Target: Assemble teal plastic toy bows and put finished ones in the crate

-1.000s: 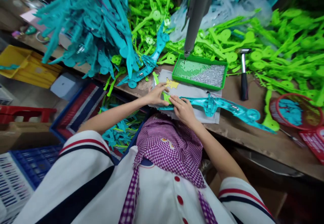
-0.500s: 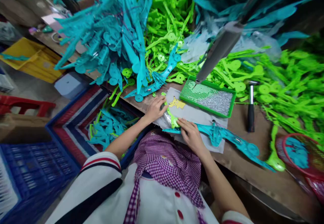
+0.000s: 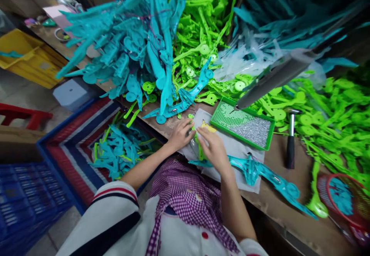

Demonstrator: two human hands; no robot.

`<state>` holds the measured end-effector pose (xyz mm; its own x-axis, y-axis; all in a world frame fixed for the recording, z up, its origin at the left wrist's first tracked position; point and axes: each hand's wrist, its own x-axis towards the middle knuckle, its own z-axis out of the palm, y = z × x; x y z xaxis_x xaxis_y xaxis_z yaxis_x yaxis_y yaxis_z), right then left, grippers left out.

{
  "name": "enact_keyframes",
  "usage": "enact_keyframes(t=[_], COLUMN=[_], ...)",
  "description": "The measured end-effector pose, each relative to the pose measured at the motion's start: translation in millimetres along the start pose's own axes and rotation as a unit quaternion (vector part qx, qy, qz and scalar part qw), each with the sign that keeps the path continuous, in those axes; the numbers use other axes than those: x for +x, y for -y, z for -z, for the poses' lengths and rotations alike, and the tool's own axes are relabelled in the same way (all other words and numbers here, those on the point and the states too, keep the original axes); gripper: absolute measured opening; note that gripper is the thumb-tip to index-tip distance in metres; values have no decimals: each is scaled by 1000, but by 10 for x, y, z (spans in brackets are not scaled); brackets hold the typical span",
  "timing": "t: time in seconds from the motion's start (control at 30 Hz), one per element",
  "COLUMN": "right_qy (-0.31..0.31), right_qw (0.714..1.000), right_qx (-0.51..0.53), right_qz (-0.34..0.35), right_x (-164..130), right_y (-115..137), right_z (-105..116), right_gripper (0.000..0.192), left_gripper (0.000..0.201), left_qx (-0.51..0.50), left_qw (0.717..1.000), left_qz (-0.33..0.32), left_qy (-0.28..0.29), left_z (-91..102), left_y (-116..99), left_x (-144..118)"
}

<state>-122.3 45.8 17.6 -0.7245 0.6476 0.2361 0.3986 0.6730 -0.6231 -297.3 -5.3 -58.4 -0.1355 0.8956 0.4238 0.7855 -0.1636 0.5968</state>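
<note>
A lime-green plastic part (image 3: 200, 152) lies on the grey cloth (image 3: 219, 174) in front of me. My left hand (image 3: 180, 134) is closed at the part's upper end, thumb and fingers together. Over the same part, my right hand (image 3: 214, 148) has its fingers bent and brought together near the left fingertips; whatever they pinch is hidden. A small shiny metal piece (image 3: 192, 137) shows beside the left thumb. Just below the right hand, a long blue plastic bow-shaped piece (image 3: 251, 169) stretches along the table edge.
Behind the cloth sits a green tray (image 3: 243, 123) of small metal pieces, with a hanging power screwdriver (image 3: 268, 80) pointing down at it. A hammer (image 3: 291, 140) and red basket (image 3: 337, 198) lie right. Blue parts (image 3: 124, 51) and green parts (image 3: 199, 28) pile up behind; a lined crate (image 3: 78, 148) stands left.
My right hand has moved from the lower end of the green part up towards my left fingertips. The left hand stays at the part. The whole view has shifted slightly.
</note>
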Motion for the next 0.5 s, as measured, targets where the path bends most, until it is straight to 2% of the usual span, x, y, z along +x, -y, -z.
enact_keyframes(t=[0.1, 0.17, 0.27, 0.37, 0.43, 0.5], right_qy=[64, 83, 89, 92, 95, 91], right_qw=[993, 986, 977, 973, 971, 971], right_qx=[-96, -147, -193, -211, -213, -213], right_qz=[16, 16, 16, 33, 46, 55], right_x=[-373, -492, -498, -466, -471, -488], right_y=[-129, -141, -118, -124, -152, -183], right_z=[-225, -310, -348, -347, -350, -360], right_gripper=[47, 49, 48, 49, 50, 50], left_gripper=[31, 32, 30, 27, 22, 21], left_qx=[27, 43, 52, 16, -27, -44], left_qw=[999, 998, 997, 999, 999, 996], left_qz=[-8, -14, -18, -11, 16, 73], left_qy=[23, 43, 51, 38, 36, 23], left_z=[53, 88, 110, 117, 145, 199], left_y=[-19, -33, -29, 22, 67, 97], left_x=[44, 78, 111, 140, 189, 265])
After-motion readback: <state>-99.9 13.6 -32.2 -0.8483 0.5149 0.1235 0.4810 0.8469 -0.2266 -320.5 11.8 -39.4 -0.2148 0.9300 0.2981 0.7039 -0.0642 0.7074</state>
